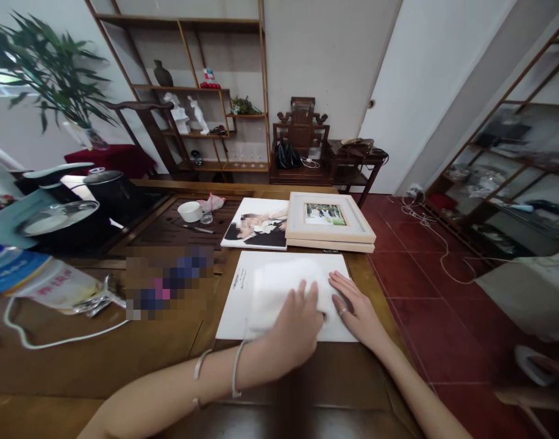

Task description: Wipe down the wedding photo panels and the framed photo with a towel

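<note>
A white rectangular panel (pixel 231 308) with small dark print near its left edge lies flat on the wooden table. On top of it is a folded white cloth (pixel 272 292), slightly blurred. My left hand (pixel 297 320), with bracelets on the wrist, grips the cloth with bent fingers and presses it against the panel. Flat on the panel's right side rests my right hand (pixel 355 305), fingers stretched out and a ring showing. Just beyond the panel are a photo print (pixel 270 235) of dressed-up people and a stack of light wooden picture frames (pixel 329 235).
To the left stand a white bowl (pixel 190 211), a black pot (pixel 62 225), a kettle (pixel 108 189) and a blue-and-white plastic package (pixel 46 277). A white cable (pixel 69 342) runs across the table (pixel 169 360). Beyond are a carved chair (pixel 302 134) and shelves; red tiled floor lies right.
</note>
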{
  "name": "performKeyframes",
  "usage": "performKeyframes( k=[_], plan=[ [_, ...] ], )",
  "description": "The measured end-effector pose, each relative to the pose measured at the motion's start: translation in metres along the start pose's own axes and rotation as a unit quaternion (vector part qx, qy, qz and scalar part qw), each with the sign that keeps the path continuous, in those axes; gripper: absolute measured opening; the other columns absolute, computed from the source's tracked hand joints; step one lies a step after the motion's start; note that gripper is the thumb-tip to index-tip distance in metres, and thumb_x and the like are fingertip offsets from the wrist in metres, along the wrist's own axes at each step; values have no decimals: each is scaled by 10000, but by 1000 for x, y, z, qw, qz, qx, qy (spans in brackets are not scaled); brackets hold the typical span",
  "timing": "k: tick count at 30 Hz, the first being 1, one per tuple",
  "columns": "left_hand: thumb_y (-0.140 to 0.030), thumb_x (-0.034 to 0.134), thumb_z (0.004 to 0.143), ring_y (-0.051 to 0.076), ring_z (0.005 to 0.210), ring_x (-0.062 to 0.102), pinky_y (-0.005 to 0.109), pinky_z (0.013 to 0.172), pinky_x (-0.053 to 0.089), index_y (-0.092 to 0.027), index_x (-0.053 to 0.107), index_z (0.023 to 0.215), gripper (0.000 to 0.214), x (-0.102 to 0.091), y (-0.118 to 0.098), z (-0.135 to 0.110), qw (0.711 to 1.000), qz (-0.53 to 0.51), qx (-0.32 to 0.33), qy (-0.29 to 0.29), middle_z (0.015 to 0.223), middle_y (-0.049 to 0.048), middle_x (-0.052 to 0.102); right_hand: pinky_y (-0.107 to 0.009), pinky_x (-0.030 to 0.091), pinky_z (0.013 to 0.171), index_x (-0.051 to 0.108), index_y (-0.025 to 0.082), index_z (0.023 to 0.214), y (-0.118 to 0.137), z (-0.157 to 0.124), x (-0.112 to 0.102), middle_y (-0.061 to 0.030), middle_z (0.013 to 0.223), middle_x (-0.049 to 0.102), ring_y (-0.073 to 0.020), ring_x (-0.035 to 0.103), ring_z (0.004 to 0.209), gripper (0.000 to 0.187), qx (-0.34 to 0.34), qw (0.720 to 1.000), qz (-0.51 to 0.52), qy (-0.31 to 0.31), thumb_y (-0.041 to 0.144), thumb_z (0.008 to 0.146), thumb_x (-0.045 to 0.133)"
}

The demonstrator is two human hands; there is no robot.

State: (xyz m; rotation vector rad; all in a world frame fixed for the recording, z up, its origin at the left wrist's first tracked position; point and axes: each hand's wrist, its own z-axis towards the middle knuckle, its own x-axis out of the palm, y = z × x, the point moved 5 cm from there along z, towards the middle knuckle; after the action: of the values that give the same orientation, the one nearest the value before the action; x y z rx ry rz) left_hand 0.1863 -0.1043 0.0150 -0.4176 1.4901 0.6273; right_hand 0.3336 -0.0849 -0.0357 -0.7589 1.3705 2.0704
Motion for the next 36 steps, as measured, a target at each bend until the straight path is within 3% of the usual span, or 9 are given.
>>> performKeyframes(
  k=[3,6,13,19,24,28,30,36],
  plan=[
    [-182,497,837,384,1281,371,479,933,400,-143,671,1050,277,4,14,15,1000,6,-11,-6,1453,170,320,-529,273,1099,532,217,1254,-1,-1,0,-81,1343,507,-239,384,1306,376,-3,1000,0,-6,257,888,457],
    [-187,508,835,405,1275,370,508,930,387,-162,686,1022,259,11,14,20,1000,24,-6,-13,1446,167,338,-526,280,1095,541,218,1241,-2,0,1,-82,1342,508,-243,385,1305,366,-2,1000,-2,-5,268,887,463],
    [-225,534,835,427,1209,446,524,854,443,-158,690,1028,257,10,-10,5,996,80,20,-17,1386,195,421,-525,295,1088,552,213,1235,0,1,0,-87,1335,515,-253,390,1302,369,1,1000,3,-4,274,883,461],
    [-272,585,795,445,1209,437,522,840,455,-160,676,1072,313,-3,-29,-13,997,51,50,-14,1387,206,413,-536,297,1085,545,216,1249,1,1,-2,-87,1335,515,-253,408,1290,394,-11,1000,-6,-6,217,869,444],
    [-214,553,803,427,1302,305,578,990,318,-154,701,990,246,-1,-10,-2,1000,-9,14,-14,1429,177,362,-529,301,1086,542,232,1256,4,1,-4,-76,1328,524,-255,403,1293,408,-17,1000,9,-10,208,857,460],
    [-210,504,842,425,1338,216,636,1003,256,-163,696,982,243,10,15,14,998,-27,-37,-35,1473,148,291,-524,291,1089,550,231,1244,6,1,-4,-78,1333,518,-253,395,1298,375,-3,1000,8,-5,256,880,464],
    [-214,487,859,424,1339,214,642,1001,260,-160,697,982,249,15,18,16,998,-17,-45,-34,1473,142,294,-524,283,1093,547,237,1246,6,1,-3,-71,1340,513,-250,387,1303,372,1,1000,7,-3,268,885,464],
    [-268,508,869,444,1288,319,648,943,340,-160,694,1029,268,9,-20,-15,999,10,-7,-48,1415,173,388,-539,273,1096,533,236,1263,3,1,-2,-72,1344,508,-253,387,1303,382,-2,1000,9,-3,262,890,454]
  ],
)
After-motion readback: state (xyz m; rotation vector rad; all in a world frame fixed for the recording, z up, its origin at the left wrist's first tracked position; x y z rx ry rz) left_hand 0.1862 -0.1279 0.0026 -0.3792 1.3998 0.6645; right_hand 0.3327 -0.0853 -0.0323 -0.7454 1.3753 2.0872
